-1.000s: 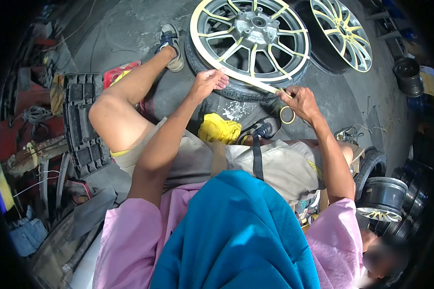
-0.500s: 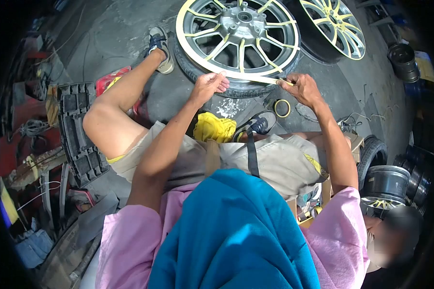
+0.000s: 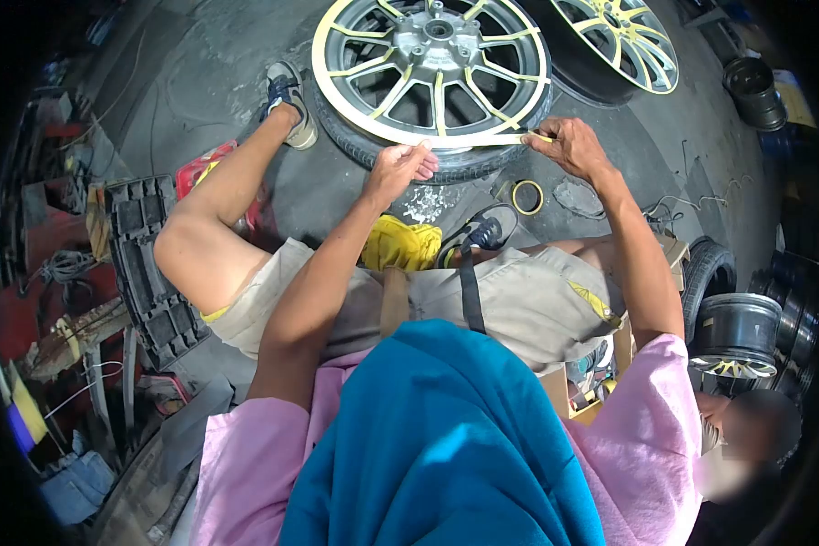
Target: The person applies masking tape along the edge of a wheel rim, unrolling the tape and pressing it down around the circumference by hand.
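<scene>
A grey multi-spoke wheel rim (image 3: 439, 65) lies on a tyre (image 3: 355, 146), with yellowish tape on its spokes and round its outer edge. A strip of masking tape (image 3: 475, 141) runs along the rim's near edge to my right hand (image 3: 573, 147), which pinches it between thumb and fingers at the right. My left hand (image 3: 400, 171) is at the near edge of the rim; its thumb presses on the tape and its other fingers are curled. Whether those fingers touch the tyre is hard to tell.
A second taped wheel (image 3: 617, 36) leans at the upper right. A tape roll (image 3: 526, 197) and a yellow cloth (image 3: 402, 244) lie near my shoe (image 3: 490, 227). Black ribbed panel (image 3: 155, 273) stands left; rims (image 3: 735, 328) and a tyre (image 3: 705, 273) are right, near another person (image 3: 746, 446).
The view has shifted slightly, so the wheels sit a little further left and higher. My right hand stays on the tape, which now lies closer along the rim's edge; my left thumb remains there.
</scene>
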Action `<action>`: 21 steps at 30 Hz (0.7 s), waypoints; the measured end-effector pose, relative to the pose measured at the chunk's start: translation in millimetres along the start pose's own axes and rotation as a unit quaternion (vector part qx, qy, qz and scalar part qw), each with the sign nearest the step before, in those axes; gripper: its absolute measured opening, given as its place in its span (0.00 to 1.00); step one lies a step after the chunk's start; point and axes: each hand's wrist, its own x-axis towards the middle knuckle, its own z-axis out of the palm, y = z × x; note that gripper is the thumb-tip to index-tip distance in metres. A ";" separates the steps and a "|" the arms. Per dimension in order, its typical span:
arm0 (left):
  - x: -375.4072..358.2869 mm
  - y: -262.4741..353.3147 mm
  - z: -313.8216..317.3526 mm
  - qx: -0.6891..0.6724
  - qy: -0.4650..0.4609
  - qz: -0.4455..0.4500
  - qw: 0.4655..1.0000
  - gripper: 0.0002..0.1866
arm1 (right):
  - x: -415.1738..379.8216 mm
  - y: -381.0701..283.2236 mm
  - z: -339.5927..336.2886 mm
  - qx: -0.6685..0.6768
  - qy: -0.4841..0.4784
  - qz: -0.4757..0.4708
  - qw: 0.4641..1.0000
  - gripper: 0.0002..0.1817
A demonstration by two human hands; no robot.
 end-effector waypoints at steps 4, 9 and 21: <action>-0.5 1.0 -0.6 0.004 -0.001 0.003 1.000 0.21 | -6.1 -3.3 -5.2 0.018 -0.022 -0.015 0.999 0.26; 2.9 -0.6 11.6 0.001 -0.002 -0.010 1.000 0.20 | -8.8 3.6 4.8 0.019 -0.032 -0.013 0.999 0.26; 6.6 -8.2 28.1 -0.019 0.008 0.010 1.000 0.21 | 6.2 29.7 -5.1 -0.002 0.006 -0.028 1.000 0.26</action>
